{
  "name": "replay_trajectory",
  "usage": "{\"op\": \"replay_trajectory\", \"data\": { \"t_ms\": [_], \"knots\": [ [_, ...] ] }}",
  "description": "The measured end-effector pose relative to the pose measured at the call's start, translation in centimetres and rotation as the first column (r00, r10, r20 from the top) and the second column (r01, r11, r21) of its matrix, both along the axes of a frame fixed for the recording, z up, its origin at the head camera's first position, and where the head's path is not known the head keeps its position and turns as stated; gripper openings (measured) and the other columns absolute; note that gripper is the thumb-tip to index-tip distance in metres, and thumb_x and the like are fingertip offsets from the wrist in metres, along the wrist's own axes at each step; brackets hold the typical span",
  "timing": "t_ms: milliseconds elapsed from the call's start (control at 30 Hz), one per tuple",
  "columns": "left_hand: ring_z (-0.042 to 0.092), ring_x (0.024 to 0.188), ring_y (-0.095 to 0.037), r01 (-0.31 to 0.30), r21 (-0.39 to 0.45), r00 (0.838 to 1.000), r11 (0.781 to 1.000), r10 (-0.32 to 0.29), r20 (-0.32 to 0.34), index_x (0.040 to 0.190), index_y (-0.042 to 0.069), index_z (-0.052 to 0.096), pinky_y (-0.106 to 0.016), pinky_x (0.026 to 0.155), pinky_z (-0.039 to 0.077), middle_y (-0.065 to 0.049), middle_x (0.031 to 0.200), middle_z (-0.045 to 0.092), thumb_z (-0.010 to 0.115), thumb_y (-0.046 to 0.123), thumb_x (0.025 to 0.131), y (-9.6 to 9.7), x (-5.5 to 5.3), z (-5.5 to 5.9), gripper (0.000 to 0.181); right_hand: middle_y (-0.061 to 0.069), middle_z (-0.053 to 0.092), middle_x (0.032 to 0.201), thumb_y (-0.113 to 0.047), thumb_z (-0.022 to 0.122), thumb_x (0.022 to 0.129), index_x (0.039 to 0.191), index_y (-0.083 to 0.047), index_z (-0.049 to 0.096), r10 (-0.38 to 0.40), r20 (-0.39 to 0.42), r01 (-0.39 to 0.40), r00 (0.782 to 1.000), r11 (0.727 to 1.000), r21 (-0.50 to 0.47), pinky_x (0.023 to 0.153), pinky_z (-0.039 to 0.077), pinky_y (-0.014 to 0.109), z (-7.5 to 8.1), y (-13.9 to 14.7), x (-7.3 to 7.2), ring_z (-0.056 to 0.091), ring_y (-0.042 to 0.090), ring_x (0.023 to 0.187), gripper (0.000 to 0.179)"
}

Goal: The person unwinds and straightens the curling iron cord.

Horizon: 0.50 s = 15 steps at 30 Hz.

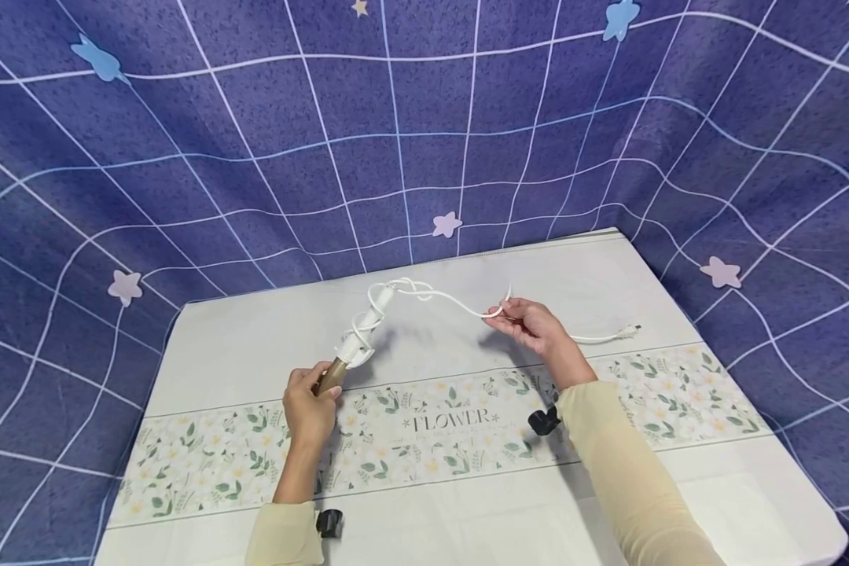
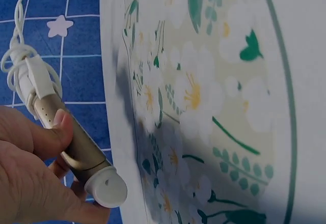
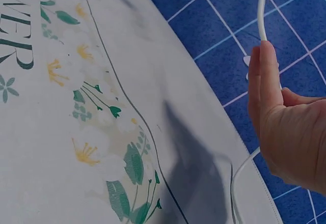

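Curtain (image 1: 424,118) cloth in blue grid fills the top of the head view, close behind the table (image 1: 481,511); reach far that way and you could brush against it. Your left hand (image 1: 310,413), left of centre and low, has its fingers curled round the gold part of the wand-shaped device (image 1: 332,376), thumb along its side; if that hold is slack, a tug from the right could twist the device in your palm. Your right hand (image 1: 531,324), right of centre, pinches the cord (image 1: 460,301) between thumb and fingertips, the fingers nearly straight and close together; so light a pinch could let it slip. The device slants from your left hand up toward the middle of the frame, raised off the table, white end uppermost. Loose turns of cord circle that white part, so they could slide off its tip if you tilt or jerk it. Just past the tip the cord crosses itself, and hard pulling might draw that tangle into a knot. Past your right wrist, the plug (image 1: 630,331) sits at mid-right; a sudden sweep could drag it along the table.
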<state>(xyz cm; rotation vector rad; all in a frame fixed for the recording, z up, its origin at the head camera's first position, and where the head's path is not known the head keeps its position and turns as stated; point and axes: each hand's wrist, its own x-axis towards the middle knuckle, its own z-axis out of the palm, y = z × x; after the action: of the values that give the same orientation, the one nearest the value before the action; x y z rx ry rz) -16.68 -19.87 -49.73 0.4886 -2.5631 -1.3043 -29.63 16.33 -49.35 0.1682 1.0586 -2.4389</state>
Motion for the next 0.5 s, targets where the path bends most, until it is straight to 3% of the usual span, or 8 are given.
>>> {"op": "replay_trajectory", "data": {
  "t_ms": [267, 500],
  "knots": [
    [0.054, 0.11, -0.031, 0.001, 0.006, 1.0, 1.0, -0.001, 0.005, 0.122, 0.01, 0.064, -0.046, 0.101, 0.041, -0.007, 0.113, 0.05, 0.067, -0.006, 0.082, -0.16, 0.1, -0.16, 0.043, 0.021, 0.058, 0.094, 0.001, 0.03, 0.103, 0.111, 0.01, 0.041, -0.004, 0.019, 0.003, 1.0, 0.999, 0.054, 0.087, 0.052, 0.032, 0.12, -0.09, -0.06, 0.069, 0.028, 0.084, 0.016],
    [0.052, 0.107, -0.03, -0.003, 0.029, 1.0, 1.0, 0.003, 0.011, 0.123, 0.007, 0.063, -0.046, 0.098, 0.041, -0.009, 0.113, 0.05, 0.066, -0.006, 0.084, -0.38, 0.1, -0.43, 0.042, 0.019, 0.06, 0.089, 0.002, 0.032, 0.102, 0.113, 0.014, 0.039, 0.121, 0.004, -0.12, 0.993, 0.981, 0.15, 0.083, 0.054, 0.03, -0.28, -0.1, -0.24, 0.07, 0.027, 0.081, 0.018]
  ]
}}
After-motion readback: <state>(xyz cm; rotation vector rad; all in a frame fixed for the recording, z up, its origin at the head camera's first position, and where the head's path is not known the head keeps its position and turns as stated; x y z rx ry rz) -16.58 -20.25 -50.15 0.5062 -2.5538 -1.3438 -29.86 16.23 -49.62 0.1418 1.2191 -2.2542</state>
